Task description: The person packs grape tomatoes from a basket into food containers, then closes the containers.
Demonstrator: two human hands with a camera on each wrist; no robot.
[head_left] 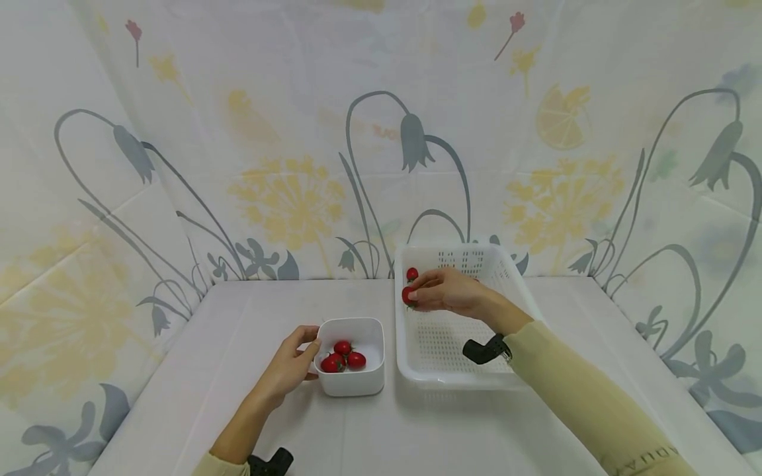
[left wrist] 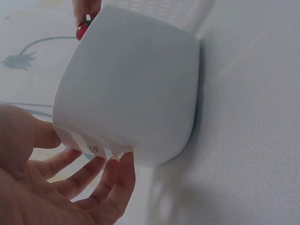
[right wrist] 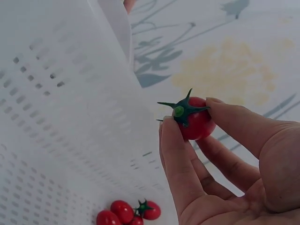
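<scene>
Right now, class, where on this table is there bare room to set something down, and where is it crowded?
Bare table lies left of the white bowl and along the near edge. The basket floor nearest the person is bare too. It is crowded where the left hand holds the bowl of tomatoes, and where the right hand pinches a tomato.

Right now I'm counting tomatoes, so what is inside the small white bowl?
The small white bowl holds three cherry tomatoes clustered together. Whether a fourth lies beneath them is hidden. The left hand grips the bowl's rim.
</scene>
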